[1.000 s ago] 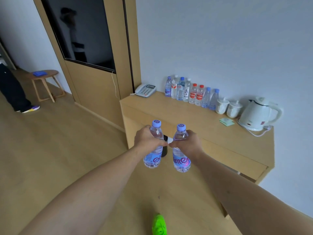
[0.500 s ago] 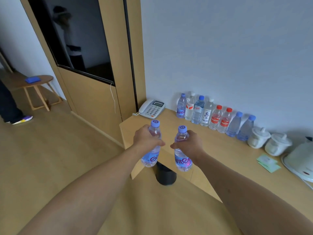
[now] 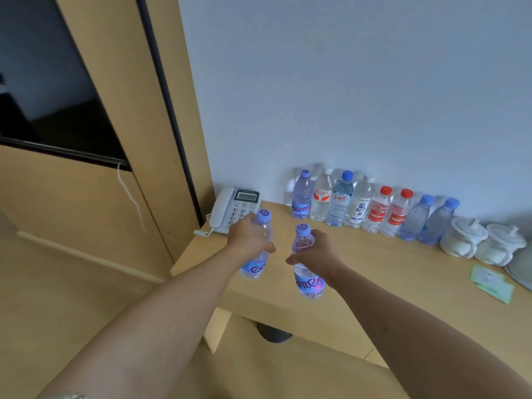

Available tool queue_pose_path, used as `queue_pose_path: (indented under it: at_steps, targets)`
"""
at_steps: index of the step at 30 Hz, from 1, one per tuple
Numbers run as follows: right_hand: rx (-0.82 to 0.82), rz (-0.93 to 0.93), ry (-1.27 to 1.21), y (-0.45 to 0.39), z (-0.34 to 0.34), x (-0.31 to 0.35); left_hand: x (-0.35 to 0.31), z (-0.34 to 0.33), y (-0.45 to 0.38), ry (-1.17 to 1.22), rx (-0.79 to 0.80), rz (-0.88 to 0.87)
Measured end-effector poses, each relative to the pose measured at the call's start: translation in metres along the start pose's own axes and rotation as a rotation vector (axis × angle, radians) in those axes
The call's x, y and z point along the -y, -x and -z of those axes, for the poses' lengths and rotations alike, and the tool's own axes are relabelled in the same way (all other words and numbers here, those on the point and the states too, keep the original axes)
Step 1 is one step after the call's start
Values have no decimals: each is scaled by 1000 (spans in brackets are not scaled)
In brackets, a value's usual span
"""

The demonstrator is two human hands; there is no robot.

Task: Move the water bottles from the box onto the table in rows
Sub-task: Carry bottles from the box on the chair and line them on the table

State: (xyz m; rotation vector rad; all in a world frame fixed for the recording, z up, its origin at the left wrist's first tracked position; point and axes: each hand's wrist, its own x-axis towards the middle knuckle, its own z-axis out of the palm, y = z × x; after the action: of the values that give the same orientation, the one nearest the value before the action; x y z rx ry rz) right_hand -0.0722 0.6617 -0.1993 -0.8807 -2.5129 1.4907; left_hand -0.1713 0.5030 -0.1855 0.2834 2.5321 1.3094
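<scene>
Above the near edge of the table (image 3: 388,272) I carry two bottles upright, one per hand, so both can go down standing. My left hand (image 3: 249,240) wraps the left bottle (image 3: 256,263) at its middle; my right hand (image 3: 319,251) grips the right bottle (image 3: 306,272) the same way, fingers curled around it. The hands are apart — room to set each down separately. Along the wall a row of bottles (image 3: 371,207) already stands, probably eight, though the blur makes counting unsure. The box isn't in view.
</scene>
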Motion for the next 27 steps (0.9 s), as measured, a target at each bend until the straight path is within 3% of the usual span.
queue_pose_path:
  at_steps: [6, 27]
  targets:
    - [-83, -77, 25, -43, -27, 21, 3, 22, -78, -205, 129, -156]
    - [0, -58, 153, -237, -42, 35, -26, -38, -284, -71, 150, -116]
